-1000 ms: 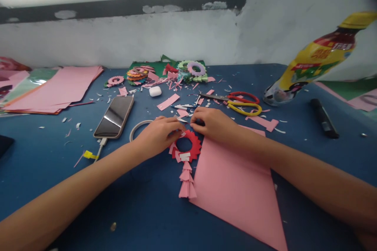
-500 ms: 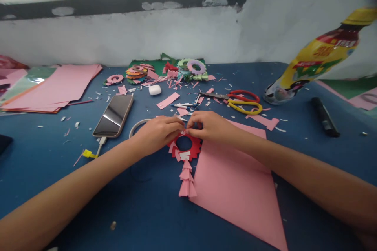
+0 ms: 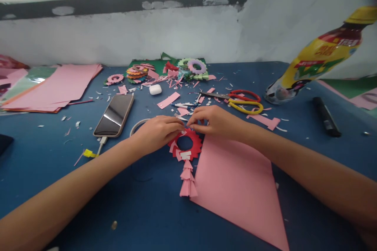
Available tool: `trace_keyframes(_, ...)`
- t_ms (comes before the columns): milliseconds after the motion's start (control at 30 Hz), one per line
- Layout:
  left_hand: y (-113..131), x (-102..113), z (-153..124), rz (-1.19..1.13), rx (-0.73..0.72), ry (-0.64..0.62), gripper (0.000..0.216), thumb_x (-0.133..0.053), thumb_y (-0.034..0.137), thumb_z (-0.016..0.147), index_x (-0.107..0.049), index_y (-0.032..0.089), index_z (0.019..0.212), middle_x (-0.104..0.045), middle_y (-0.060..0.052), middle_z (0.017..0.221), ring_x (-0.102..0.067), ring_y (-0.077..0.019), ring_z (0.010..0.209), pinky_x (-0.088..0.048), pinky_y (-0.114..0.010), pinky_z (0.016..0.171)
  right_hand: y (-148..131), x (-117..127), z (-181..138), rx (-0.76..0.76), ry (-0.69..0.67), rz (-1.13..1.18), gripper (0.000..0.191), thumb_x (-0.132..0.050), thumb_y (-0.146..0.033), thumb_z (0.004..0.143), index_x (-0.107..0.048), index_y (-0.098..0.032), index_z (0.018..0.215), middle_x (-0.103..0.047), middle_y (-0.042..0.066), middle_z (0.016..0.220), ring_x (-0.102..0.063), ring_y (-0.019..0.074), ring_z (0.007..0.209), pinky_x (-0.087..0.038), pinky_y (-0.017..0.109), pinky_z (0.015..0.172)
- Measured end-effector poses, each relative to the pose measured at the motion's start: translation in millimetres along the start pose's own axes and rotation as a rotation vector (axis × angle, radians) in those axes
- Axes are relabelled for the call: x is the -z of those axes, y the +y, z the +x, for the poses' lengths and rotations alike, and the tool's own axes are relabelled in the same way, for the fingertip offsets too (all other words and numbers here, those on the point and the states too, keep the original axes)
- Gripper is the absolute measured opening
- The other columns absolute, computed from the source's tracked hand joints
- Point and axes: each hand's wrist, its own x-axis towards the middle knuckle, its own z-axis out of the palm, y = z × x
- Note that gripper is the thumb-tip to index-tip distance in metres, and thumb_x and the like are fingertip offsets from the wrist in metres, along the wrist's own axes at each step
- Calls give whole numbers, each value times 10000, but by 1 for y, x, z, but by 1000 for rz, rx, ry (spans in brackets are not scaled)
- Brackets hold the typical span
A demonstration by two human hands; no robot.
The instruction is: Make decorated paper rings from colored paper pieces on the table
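Note:
A red paper ring (image 3: pixel 193 147) with toothed edges lies on the blue table (image 3: pixel 141 204), with a folded pink paper tail (image 3: pixel 187 180) hanging from its near side. My left hand (image 3: pixel 157 133) rests on the ring's left edge, fingers curled and pinching at its top. My right hand (image 3: pixel 216 121) meets it from the right, fingertips pinched on the same top edge of the ring. A large pink paper sheet (image 3: pixel 238 188) lies under my right forearm.
A phone (image 3: pixel 114 115) on a cable and a tape roll (image 3: pixel 138 125) lie left of my hands. Red and yellow scissors (image 3: pixel 243 102), a black marker (image 3: pixel 326 117), a tilted yellow bottle (image 3: pixel 318 60), a white earbud case (image 3: pixel 155 89), finished paper rings (image 3: pixel 194 68) and a pink paper stack (image 3: pixel 55 86) surround them.
My right hand's fingertips have shifted slightly left and up along the ring's top edge toward my left fingers. The ring stays in place.

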Motion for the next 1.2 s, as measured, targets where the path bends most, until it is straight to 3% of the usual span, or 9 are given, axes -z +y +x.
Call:
trace_keyframes(433,-3,-6,-1,77,-76,10,227,-397,198,891,-617,163,933,-666,-50,956,-625,-163,830,-490,-271,726,7,-15,11,-194,46,47,105,-592,-219,757,-679,-170,788,-622,4,712,-478,94,606,-331,213,569)
trace_keyframes(667,-3,-4,-1,89,-94,19,216,-406,197,887,-617,158,911,-668,-50,929,-629,-159,807,-494,-272,710,10,-8,6,15,0,100,105,-596,-200,763,-677,-161,818,-582,15,768,-510,95,644,-373,214,612)
trace_keyframes(833,-4,-4,0,72,-103,37,213,-416,197,884,-624,153,897,-673,-50,911,-628,-152,795,-496,-264,713,11,-14,5,69,-51,17,131,-543,-155,799,-657,-162,863,-580,35,832,-537,124,749,-387,233,678)
trace_keyframes(1200,-4,-4,0,81,-90,53,215,-421,203,884,-633,166,888,-676,-47,913,-628,-143,785,-493,-244,712,9,-14,2,198,-59,-248,206,-417,-94,841,-609,-167,852,-549,31,857,-495,114,715,-340,206,579)
